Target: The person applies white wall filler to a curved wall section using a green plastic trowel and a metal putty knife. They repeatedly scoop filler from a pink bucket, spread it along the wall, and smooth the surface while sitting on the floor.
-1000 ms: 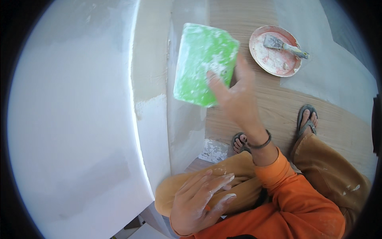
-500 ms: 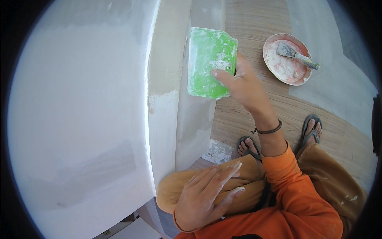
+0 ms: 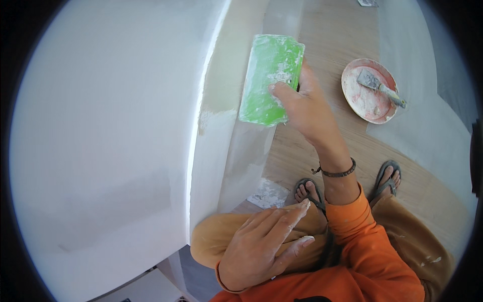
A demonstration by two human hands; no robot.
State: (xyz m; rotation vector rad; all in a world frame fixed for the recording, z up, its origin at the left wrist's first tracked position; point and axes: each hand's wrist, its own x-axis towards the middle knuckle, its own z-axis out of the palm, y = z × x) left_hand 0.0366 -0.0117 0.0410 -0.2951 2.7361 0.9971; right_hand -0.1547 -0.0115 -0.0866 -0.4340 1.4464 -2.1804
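My right hand (image 3: 309, 103) grips a green plastic putty spreader (image 3: 270, 75), its thumb flat on the near face and the other fingers out of sight behind it. White paste smears the spreader, whose left edge is at the narrow wall strip (image 3: 251, 146); whether it touches I cannot tell. Next to that runs a ledge with a damp-looking grey-beige coat (image 3: 221, 83) ending in a ragged white edge. Fingers stretched out, my left hand (image 3: 261, 241) rests over my bent knee, holding nothing, with white paste on its fingertips.
A round pinkish pan (image 3: 370, 113) of white paste stands on the wood-look floor to the right, a putty knife (image 3: 381, 87) lying across it. A large white panel (image 3: 110, 126) fills the left. My sandalled feet (image 3: 308, 193) are below, near a paste-spattered patch (image 3: 271, 194).
The spreader has tilted, so its face looks narrower. The view has shifted a little, moving the pan lower and right in the picture. My left hand stays on the knee.
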